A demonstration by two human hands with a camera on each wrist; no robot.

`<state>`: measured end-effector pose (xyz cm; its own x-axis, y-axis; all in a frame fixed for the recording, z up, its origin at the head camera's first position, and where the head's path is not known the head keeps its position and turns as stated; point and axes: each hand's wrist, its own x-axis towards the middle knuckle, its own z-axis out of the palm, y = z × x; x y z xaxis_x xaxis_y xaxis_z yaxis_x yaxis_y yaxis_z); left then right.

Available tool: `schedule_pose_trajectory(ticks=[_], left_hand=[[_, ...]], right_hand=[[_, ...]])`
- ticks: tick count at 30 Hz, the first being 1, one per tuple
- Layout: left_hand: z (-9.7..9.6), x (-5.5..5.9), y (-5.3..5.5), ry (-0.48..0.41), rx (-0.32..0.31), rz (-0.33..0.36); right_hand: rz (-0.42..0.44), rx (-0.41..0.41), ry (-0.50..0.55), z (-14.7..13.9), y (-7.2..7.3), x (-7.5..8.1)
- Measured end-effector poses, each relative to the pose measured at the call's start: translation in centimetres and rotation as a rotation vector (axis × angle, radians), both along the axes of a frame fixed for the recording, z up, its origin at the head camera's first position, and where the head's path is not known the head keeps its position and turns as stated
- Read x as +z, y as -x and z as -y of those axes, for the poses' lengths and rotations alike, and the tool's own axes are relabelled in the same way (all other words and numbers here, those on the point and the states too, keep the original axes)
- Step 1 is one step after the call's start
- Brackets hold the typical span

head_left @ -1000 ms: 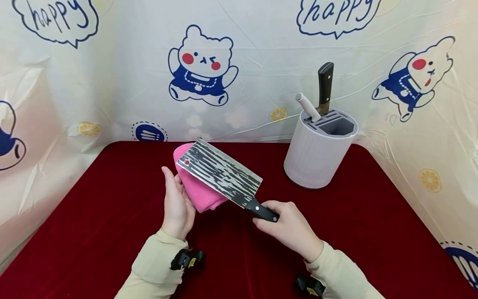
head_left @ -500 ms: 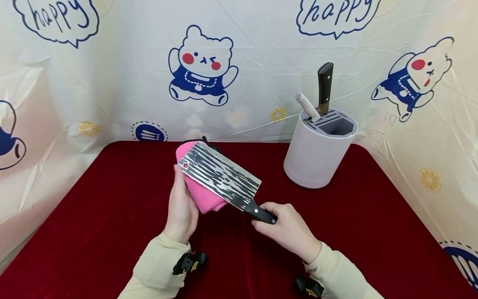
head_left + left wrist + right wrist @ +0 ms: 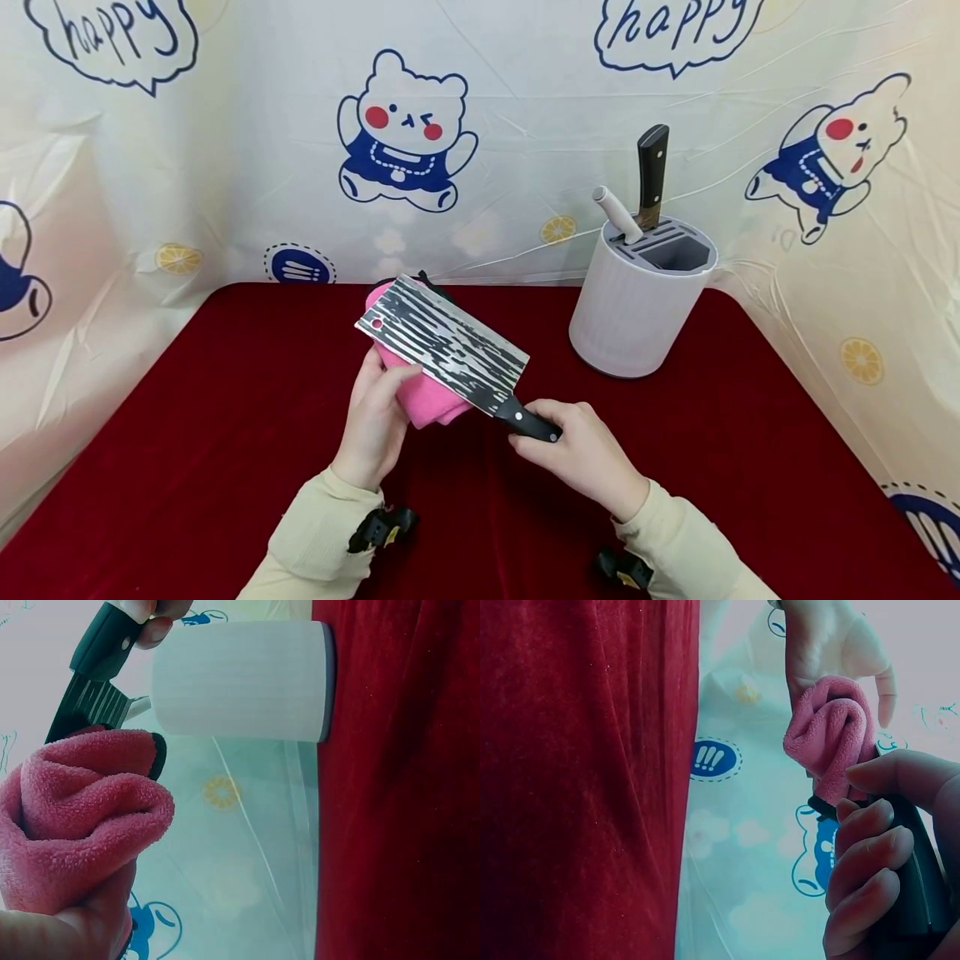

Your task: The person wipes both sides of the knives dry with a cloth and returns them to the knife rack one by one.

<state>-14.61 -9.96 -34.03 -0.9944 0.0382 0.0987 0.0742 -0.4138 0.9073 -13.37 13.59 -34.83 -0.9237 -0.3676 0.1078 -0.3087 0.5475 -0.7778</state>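
My right hand (image 3: pixel 581 454) grips the black handle (image 3: pixel 532 422) of a cleaver (image 3: pixel 450 342) with a dark-streaked blade. The blade is raised and slants up to the left, its broad face toward me. Behind it my left hand (image 3: pixel 375 425) holds a folded pink towel (image 3: pixel 431 400), with the thumb in front, near the blade's lower edge. The left wrist view shows the towel (image 3: pixel 90 810) bunched in rolls close to the blade. In the right wrist view, my right fingers (image 3: pixel 870 862) curl round the handle. The towel hides most of my left fingers.
A white knife block (image 3: pixel 637 308) stands at the back right of the red-covered table (image 3: pixel 187 467). In its slots are a black-handled knife (image 3: pixel 652 171) and a white-handled tool (image 3: pixel 618 215). A printed curtain (image 3: pixel 510 125) hangs behind the table.
My left hand has moved slightly right, and its thumb has swung from standing out at the left over the towel's front. A black edging now shows behind the blade. The cleaver has barely moved.
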Motion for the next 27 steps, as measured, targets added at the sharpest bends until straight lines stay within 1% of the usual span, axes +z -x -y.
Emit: schedule_pose_trajectory(ticks=[5, 10, 20, 27], left_hand=[[-0.21, -0.19, -0.01, 0.018, -0.008, -0.001], [-0.40, -0.34, 0.01, 0.048, -0.020, -0.017], [-0.77, -0.49, -0.17, 0.064, -0.040, -0.001], [-0.97, -0.68, -0.12, 0.068, -0.050, -0.009]], right_hand=[[-0.008, -0.003, 0.004, -0.01, 0.17, 0.01], [-0.021, -0.004, 0.003, 0.05, 0.33, 0.10], [0.013, -0.001, 0.006, 0.14, 0.57, 0.30], [0.034, 0.000, 0.016, 0.13, 0.70, 0.34]])
